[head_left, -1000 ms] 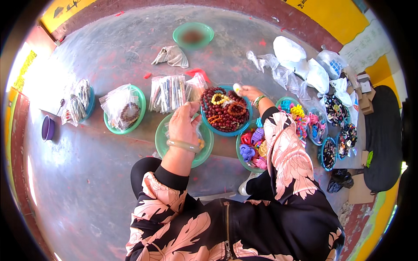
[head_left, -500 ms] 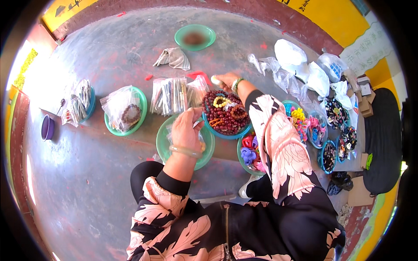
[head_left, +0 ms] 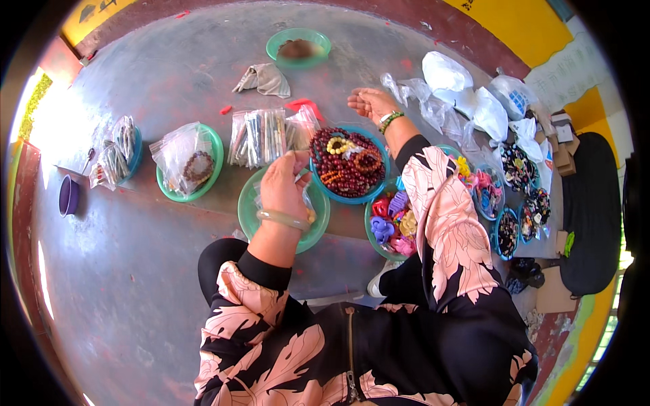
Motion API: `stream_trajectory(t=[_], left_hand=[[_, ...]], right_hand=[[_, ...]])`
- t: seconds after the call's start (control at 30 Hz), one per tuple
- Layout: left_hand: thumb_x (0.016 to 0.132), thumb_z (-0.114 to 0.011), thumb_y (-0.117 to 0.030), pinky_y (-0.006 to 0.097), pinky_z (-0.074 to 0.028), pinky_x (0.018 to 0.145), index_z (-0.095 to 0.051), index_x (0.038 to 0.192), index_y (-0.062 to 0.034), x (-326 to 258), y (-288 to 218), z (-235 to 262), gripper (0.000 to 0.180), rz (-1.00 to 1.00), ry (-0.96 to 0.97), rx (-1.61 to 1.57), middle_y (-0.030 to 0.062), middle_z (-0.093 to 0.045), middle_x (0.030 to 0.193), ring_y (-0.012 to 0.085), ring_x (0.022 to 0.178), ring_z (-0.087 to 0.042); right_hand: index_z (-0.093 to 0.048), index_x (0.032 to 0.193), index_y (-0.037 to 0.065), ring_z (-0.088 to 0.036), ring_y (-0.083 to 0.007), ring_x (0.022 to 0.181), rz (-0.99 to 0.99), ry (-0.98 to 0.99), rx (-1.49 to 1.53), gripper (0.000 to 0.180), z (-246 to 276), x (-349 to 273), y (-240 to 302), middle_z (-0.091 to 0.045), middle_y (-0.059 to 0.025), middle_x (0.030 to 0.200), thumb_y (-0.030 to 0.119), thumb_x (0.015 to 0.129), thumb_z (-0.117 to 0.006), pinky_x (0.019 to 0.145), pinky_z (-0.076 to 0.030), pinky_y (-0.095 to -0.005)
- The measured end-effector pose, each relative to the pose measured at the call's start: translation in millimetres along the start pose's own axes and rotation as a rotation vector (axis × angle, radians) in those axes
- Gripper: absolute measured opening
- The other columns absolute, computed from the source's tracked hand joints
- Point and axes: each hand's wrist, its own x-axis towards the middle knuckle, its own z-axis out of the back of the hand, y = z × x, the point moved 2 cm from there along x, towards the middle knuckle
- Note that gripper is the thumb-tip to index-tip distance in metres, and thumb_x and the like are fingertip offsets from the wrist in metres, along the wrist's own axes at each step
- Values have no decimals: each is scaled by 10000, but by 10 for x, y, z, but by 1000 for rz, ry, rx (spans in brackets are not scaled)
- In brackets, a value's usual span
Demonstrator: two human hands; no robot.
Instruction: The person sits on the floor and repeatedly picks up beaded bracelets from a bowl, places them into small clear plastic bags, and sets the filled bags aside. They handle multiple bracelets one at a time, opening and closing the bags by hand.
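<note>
My left hand is above the near green basin, fingers curled. What it may hold is hidden behind the hand. A clear plastic bag with yellowish pieces shows in that basin beside the hand. My right hand is stretched out beyond the blue basin, with its fingers apart and nothing seen in them. Dark red bead strings fill the blue basin, and a pale yellow bead bracelet and a brown bead bracelet lie on top.
Bundled pens in clear bags lie left of the beads. Farther left are a green basin and a purple tub. Colourful hair ties fill a basin at right, near more basins and white plastic bags. A cloth lies beyond.
My right hand has moved away and to the right from the bead basin's far rim, and its fingers have spread. The pale thing at its fingertips is no longer seen. My left hand stays nearly in place.
</note>
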Motion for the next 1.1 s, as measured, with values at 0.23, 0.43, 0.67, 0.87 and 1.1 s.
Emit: stream_trajectory(t=[0.23, 0.43, 0.67, 0.87, 1.1], left_hand=[[851, -491, -190, 306, -389, 795, -572, 906, -27, -12, -30, 4, 190, 6, -17, -5, 73, -587, 965, 169, 958, -526], [845, -511, -178, 281, -415, 723, -589, 864, -41, 4, 39, -26, 159, 0, -1, 5, 38, -594, 872, 128, 855, -541], [856, -487, -186, 296, -402, 771, -570, 914, -21, 62, 104, -33, 194, 23, 4, 43, 79, -601, 962, 172, 935, -544], [847, -522, -202, 287, -412, 729, -586, 879, -40, 22, 63, -1, 177, 11, -8, 12, 47, -601, 885, 147, 869, -555], [847, -496, -196, 294, -396, 768, -583, 886, -36, 40, 100, -49, 186, 28, 32, 21, 59, -601, 931, 166, 914, -544]], right_hand=[[-603, 950, 26, -622, -153, 744, -29, -88, -246, 215, 459, -839, -409, -638, -76, 851, 183, 828, -523, 633, -480, -257], [-601, 976, 34, -580, -159, 684, 312, -66, -887, 298, 187, -1118, -917, -620, -68, 808, 217, 743, -625, 639, -458, -282], [-611, 914, 81, -562, -294, 852, 658, -310, -1369, 235, -209, -790, -907, -592, -122, 877, 191, 716, -547, 762, -452, -387], [-661, 833, 94, -590, -313, 726, 489, -203, -1073, 186, -54, -860, -702, -608, -158, 793, 156, 727, -522, 665, -471, -352], [-633, 875, -15, -571, -98, 576, 208, -281, -169, 144, 345, -1100, -529, -615, -26, 724, 87, 787, -581, 524, -468, -207]])
